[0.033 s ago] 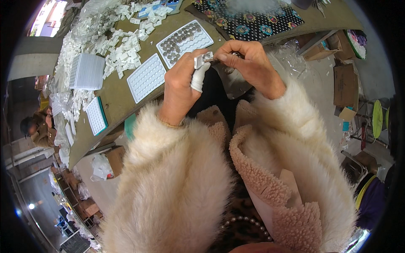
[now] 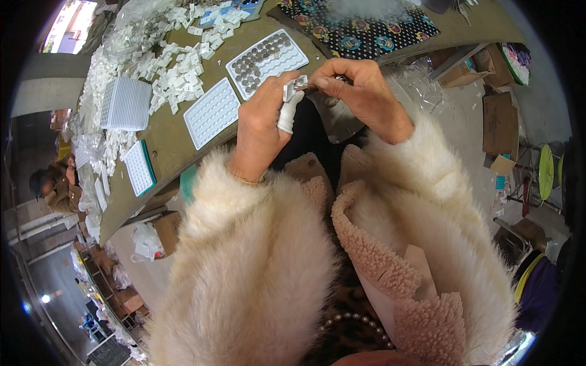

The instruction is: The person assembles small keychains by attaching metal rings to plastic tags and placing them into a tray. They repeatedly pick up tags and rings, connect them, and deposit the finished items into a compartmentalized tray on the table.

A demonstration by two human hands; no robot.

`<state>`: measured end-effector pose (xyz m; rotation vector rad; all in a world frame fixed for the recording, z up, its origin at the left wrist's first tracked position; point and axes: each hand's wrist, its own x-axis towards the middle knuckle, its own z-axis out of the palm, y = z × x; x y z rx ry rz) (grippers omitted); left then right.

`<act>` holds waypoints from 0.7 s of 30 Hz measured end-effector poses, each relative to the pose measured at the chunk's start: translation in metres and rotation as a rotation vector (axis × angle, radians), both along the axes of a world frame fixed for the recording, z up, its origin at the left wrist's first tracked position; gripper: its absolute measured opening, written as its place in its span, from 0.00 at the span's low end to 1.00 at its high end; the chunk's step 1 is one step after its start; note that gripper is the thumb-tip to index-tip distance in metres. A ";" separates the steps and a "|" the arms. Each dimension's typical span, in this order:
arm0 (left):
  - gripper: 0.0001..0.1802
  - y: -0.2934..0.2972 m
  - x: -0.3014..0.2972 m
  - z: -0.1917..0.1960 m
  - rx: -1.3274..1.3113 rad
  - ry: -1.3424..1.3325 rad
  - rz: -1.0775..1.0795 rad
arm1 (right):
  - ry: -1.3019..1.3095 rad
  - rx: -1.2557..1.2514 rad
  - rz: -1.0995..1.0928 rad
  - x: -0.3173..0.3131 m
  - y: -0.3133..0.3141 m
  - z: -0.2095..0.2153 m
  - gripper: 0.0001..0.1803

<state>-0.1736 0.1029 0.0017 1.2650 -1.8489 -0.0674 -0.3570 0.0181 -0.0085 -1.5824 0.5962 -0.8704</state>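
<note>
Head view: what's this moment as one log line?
left hand: grips white piece; right hand: pinched alongside, holding shiny bits; near: tray with silver discs

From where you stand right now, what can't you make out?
All in the head view:
Dark shiny thing: partly hidden by the right hand; its kind is unclear.
Small white piece: partly covered by the left hand.
Grey discs in the white tray: too small for surface detail.
White fluffy heap: cut off by the upper edge.
Co-worker: too blurred for detail.
</note>
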 end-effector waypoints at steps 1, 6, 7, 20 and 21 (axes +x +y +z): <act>0.19 0.000 0.001 0.000 -0.007 -0.062 0.027 | 0.013 0.007 0.002 0.000 0.000 0.000 0.12; 0.16 0.001 -0.001 0.000 -0.009 -0.312 0.096 | 0.030 -0.084 -0.017 0.002 0.002 0.000 0.10; 0.16 0.000 -0.002 0.000 -0.040 -0.317 0.086 | 0.012 -0.120 -0.033 0.003 0.002 0.000 0.10; 0.14 0.006 -0.005 0.003 0.555 1.482 -0.318 | -0.303 0.146 0.113 0.007 0.005 0.003 0.11; 0.13 0.006 -0.005 0.004 0.575 1.504 -0.323 | -0.317 0.172 0.133 0.007 0.004 0.003 0.11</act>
